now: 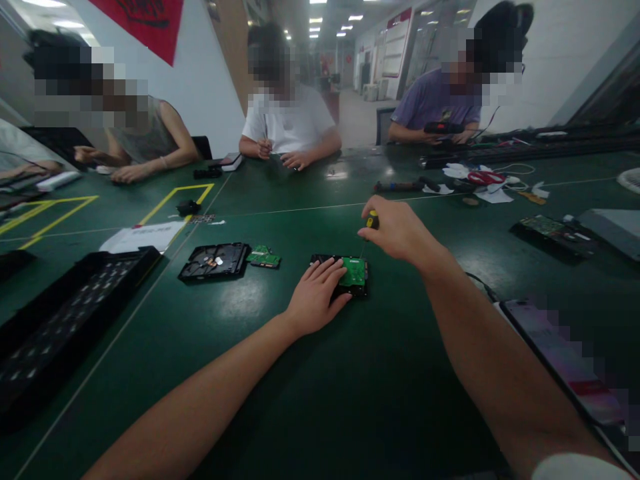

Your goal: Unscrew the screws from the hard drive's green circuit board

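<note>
A black hard drive with a green circuit board [356,272] facing up lies on the green table [300,413]. Across its left part rests my left hand [319,297], fingers stretched out flat and thumb at the near edge. My right hand [395,230] is closed round the yellow and black handle of a screwdriver [372,220]. The screwdriver's thin shaft points down to the drive's right far corner; whether the tip sits in a screw is too small to tell. To the left are a black drive casing [214,261] and a loose green circuit board [263,257].
A long black tray [65,313] stands at the left, near a white paper [145,237]. On the right are a lit tablet-like screen [560,353], another board-topped drive [553,235] and a grey box [617,230]. Several people sit across the table. Cables and scraps [487,179] lie at the back right.
</note>
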Demonstrator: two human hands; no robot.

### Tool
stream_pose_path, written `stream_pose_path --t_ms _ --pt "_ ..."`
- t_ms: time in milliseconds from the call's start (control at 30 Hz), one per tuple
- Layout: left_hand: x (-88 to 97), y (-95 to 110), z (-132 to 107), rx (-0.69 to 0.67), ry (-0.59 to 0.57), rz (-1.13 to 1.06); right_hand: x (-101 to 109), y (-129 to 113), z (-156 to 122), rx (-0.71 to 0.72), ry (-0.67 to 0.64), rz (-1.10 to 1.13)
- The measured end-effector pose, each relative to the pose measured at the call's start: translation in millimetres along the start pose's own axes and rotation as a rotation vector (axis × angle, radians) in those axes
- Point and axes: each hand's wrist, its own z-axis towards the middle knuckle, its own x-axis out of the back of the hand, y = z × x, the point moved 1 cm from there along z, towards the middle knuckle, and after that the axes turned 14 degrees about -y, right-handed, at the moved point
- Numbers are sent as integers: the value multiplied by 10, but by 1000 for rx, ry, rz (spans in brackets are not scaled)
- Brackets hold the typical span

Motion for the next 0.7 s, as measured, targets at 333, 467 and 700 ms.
stream_pose_path --t_ms 333,467,700 --pt "16 9 2 -7 8 1 38 -49 33 138 -24 54" --pt "20 7 -4 2 1 -3 72 -42 0 87 30 132" --pt "31 19 -4 0 3 -10 128 -20 -41 13 35 242"
